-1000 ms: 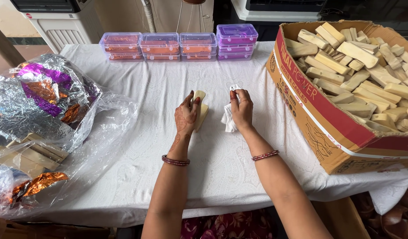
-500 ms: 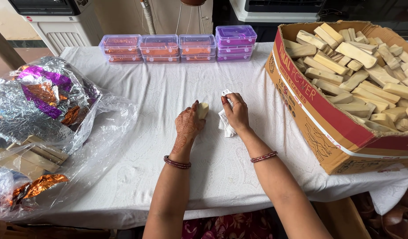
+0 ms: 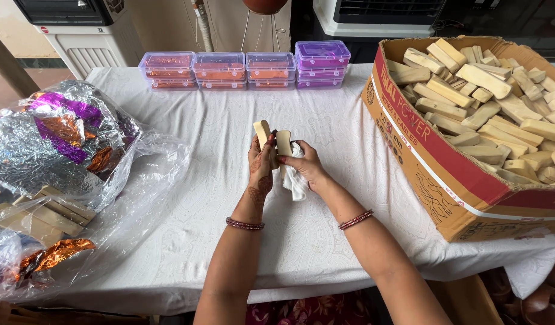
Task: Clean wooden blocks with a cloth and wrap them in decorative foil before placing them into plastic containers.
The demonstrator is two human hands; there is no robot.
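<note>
White patterned cloth is covering the desk (image 3: 187,150) at frame centre. Left hand (image 3: 260,162) is closing its grip on one pale oblong bar (image 3: 262,131), standing upright with its long axis vertical. Right hand (image 3: 304,168) is gripping a second pale bar (image 3: 284,142), also upright, plus one white rag (image 3: 296,183); the two bars are sitting just beside each other. Four stacks of clear plastic boxes (image 3: 244,69) are lining the upper centre. One cardboard carton (image 3: 434,150) of many bars is occupying the right.
</note>
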